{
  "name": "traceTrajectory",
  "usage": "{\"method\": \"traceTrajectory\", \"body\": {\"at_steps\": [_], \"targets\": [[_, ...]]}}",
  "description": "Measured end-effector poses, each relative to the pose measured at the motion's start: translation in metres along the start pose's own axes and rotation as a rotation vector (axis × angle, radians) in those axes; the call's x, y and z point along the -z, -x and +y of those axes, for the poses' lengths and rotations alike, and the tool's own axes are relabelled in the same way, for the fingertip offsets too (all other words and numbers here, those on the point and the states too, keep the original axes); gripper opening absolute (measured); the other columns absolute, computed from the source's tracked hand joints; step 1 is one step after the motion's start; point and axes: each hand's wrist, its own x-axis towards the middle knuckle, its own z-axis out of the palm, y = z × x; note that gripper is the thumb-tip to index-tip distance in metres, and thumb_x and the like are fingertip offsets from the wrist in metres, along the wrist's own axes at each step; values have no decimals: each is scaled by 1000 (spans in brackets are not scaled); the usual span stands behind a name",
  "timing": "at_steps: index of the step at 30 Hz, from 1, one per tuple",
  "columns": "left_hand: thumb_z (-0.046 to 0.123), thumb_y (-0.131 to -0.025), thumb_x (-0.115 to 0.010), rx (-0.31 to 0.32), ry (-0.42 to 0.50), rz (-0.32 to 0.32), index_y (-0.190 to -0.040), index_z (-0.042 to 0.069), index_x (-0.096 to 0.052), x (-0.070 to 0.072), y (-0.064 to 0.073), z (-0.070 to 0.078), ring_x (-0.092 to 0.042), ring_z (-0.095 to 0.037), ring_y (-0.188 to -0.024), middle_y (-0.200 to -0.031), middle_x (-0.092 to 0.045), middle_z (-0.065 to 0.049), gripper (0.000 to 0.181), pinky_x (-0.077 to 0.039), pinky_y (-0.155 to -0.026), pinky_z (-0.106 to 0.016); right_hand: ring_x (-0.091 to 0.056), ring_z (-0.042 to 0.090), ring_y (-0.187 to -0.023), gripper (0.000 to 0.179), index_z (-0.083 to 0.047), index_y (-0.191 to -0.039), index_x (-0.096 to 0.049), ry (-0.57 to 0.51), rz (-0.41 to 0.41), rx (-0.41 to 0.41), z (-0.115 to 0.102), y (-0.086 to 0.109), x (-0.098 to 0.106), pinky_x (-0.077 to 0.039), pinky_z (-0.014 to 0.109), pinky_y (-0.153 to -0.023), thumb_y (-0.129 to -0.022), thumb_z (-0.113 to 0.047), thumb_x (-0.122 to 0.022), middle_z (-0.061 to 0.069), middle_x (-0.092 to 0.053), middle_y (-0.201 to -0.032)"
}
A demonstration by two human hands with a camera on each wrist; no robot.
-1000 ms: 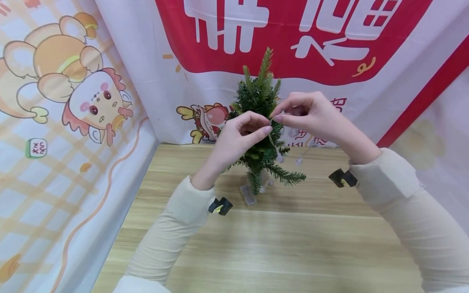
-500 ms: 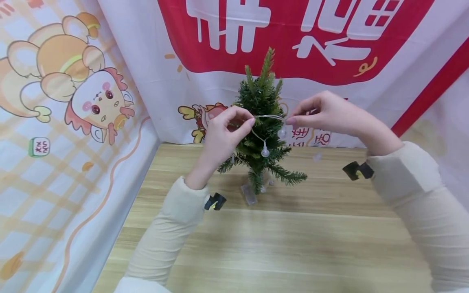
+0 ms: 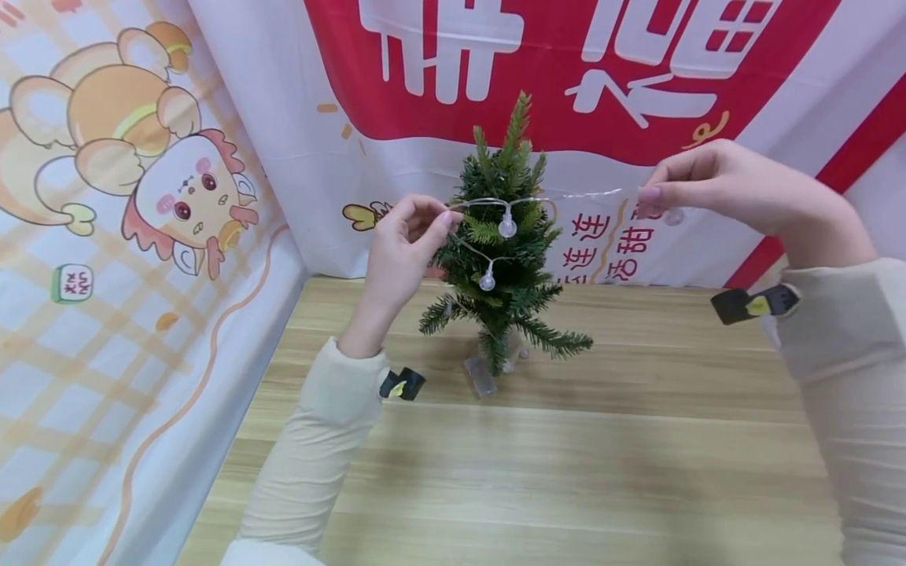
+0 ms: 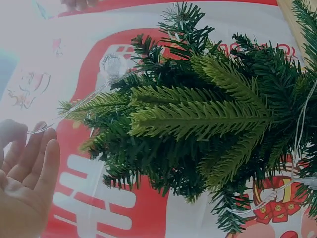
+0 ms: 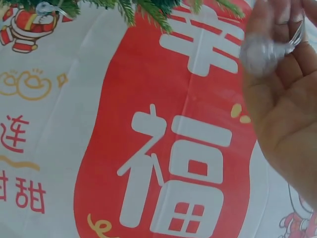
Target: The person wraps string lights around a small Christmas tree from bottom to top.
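- The left hand (image 3: 406,248) pinches the wire of the string lights (image 3: 506,224) between thumb and fingers, just beside the tree's left side.
- The right hand (image 3: 750,189) pinches the same strand well out to the right, a bulb (image 3: 673,216) hanging just below its fingers.
- Holding two spots apart probably gives a controlled, nearly straight span in front of the Christmas tree (image 3: 527,240), clear of tangles.
- The tree stands upright on the wood-grain surface (image 3: 531,472), likely so that both sides can be reached.
- A small clear box (image 3: 480,376) lies near the tree's foot; its purpose is hard to tell.
- The lights look thin and transparent, with round clear bulbs, none visibly glowing; a lower stretch droops across the branches.
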Motion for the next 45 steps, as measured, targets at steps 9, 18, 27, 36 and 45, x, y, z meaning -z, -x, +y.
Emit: {"method": "traceTrajectory", "body": {"at_steps": [9,18,27,36,45], "targets": [[6,-93,-58,29,88,86,-104,-4,-58,0,-4,-8,-66,-12,-84,-102,-67,-24,14,-58,-80,-28,-57,14,-71,20,-11,-107,-65,-134,118,68,-2,1,13,-47,17,-63,-97,-24,-54,-1,-64,-80],[4,-91,-62,4,78,159,-106,-7,-59,1,-11,-17,-65,-5,-77,-100,-67,-25,19,-59,-78,-29,-50,14,-55,26,-4,-107,-64,-665,377,210,-34,-7,12,-47,15,-52,-87,-20,-68,7,-59,-76],[-1,-90,-58,-42,-9,186,-104,-3,-68,0,-12,-25,-67,-33,-88,-97,-67,-24,17,-57,-79,-21,-55,18,-69,37,0,-121,-61,-896,346,374,-60,-21,11,-53,16,-56,-88,-15,-67,14,-60,-109],[1,-91,-59,-60,-81,242,-109,1,-70,-6,-16,-32,-66,-16,-80,-101,-68,-14,21,-54,-71,-13,-59,18,-75,41,-5,-120,-57,-886,406,404,-78,-35,3,-54,15,-63,-83,-18,-71,10,-65,-117],[6,-93,-58,23,-40,250,-119,5,-66,-11,-19,-42,-64,-13,-87,-110,-63,-15,27,-51,-73,-12,-56,13,-88,28,-12,-107,-68,-801,548,314,-82,-58,-10,-50,17,-78,-81,-19,-73,2,-62,-95]]}}
